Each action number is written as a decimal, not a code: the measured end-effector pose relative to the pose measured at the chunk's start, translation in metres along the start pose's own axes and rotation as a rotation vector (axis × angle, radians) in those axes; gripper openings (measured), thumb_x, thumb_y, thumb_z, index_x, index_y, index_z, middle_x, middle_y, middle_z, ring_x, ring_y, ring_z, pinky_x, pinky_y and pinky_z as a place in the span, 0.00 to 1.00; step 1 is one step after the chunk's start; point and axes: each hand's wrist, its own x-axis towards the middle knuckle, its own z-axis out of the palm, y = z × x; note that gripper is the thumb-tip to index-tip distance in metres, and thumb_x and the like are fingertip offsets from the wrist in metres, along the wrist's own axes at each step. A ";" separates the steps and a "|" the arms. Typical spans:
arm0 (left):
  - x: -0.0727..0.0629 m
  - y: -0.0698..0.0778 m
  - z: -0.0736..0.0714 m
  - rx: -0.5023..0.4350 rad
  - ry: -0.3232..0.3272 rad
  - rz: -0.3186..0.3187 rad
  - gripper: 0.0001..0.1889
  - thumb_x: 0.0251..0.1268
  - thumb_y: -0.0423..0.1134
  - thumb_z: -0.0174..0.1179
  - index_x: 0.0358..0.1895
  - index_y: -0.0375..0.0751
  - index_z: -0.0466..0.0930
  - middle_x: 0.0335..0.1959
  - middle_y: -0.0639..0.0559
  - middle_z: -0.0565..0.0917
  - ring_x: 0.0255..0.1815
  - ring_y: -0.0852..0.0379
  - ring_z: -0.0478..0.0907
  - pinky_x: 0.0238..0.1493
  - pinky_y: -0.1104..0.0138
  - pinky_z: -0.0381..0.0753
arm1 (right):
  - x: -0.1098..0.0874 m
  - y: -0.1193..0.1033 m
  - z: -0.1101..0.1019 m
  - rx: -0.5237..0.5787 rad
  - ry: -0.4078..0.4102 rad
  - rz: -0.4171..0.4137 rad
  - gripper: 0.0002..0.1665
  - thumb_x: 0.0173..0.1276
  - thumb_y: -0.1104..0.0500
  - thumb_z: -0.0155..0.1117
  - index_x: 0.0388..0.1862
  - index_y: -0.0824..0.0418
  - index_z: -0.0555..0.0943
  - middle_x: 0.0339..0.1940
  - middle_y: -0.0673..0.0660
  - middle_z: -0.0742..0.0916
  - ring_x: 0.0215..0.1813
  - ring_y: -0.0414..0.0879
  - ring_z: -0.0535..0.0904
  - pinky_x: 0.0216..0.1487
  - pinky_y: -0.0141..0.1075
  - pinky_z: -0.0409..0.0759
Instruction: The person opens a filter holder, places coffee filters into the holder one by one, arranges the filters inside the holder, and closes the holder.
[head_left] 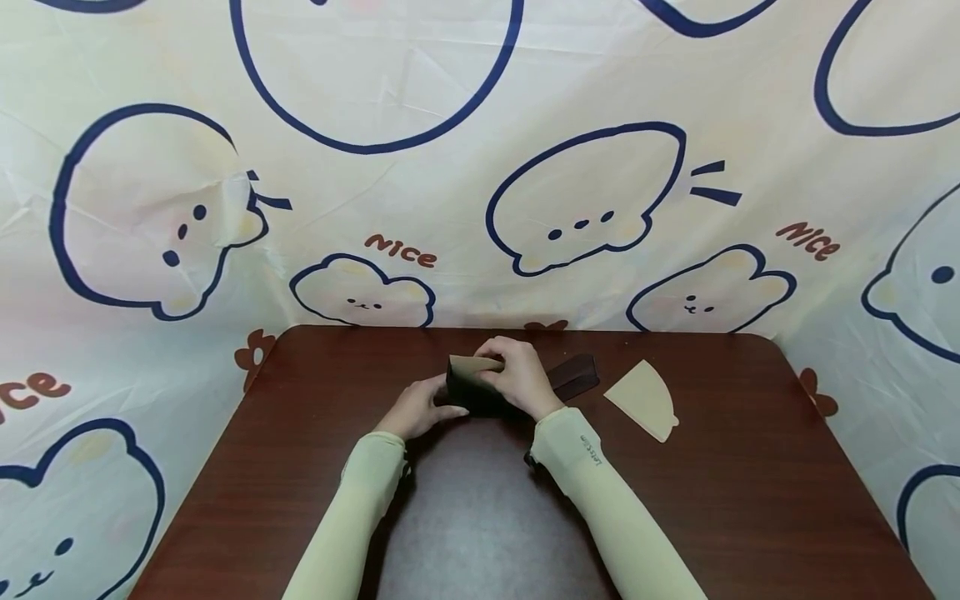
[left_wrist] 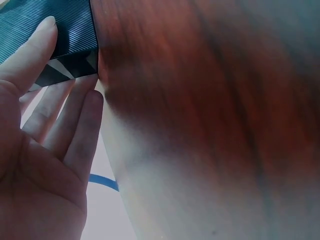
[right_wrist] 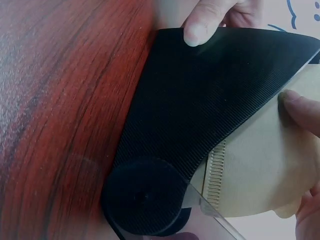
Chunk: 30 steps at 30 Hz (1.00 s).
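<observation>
A black, finely ribbed, fan-shaped coffee filter holder (right_wrist: 195,85) stands near the back of the table. It has a round black hub (right_wrist: 145,195) at its narrow end. My left hand (head_left: 420,408) holds its left side, thumb on the ribbed face and fingers around the far side. Tan paper coffee filter (right_wrist: 255,165), with a crimped edge, sits partly within the holder's open side. Its outer part is pinched by my right hand (head_left: 519,379), thumb on the near face. How many sheets are there I cannot tell.
Flat on the table, right of the holder, lies another tan coffee filter (head_left: 643,402). A dark, see-through-looking panel (head_left: 576,377) extends right from behind my right hand. The brown table (head_left: 750,467) meets a printed cloth (head_left: 465,192) at its back edge.
</observation>
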 end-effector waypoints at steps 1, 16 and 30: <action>0.000 0.000 0.000 0.004 0.000 0.000 0.24 0.65 0.47 0.73 0.63 0.56 0.80 0.51 0.53 0.89 0.56 0.51 0.85 0.60 0.51 0.81 | 0.000 0.000 0.000 -0.002 0.003 0.001 0.14 0.58 0.65 0.82 0.40 0.54 0.89 0.41 0.50 0.89 0.42 0.44 0.83 0.51 0.43 0.83; 0.001 0.000 0.000 0.016 0.000 -0.014 0.25 0.65 0.45 0.73 0.64 0.56 0.80 0.51 0.52 0.89 0.56 0.51 0.85 0.61 0.51 0.81 | 0.004 0.004 0.006 -0.016 -0.040 0.039 0.20 0.58 0.63 0.82 0.50 0.54 0.87 0.46 0.52 0.88 0.45 0.48 0.81 0.52 0.45 0.82; 0.001 0.001 0.000 0.022 -0.009 -0.020 0.25 0.65 0.47 0.72 0.65 0.57 0.80 0.53 0.51 0.89 0.57 0.50 0.84 0.61 0.50 0.81 | 0.003 0.011 0.013 -0.108 -0.120 0.089 0.22 0.59 0.62 0.82 0.53 0.53 0.86 0.47 0.52 0.87 0.47 0.48 0.82 0.53 0.46 0.83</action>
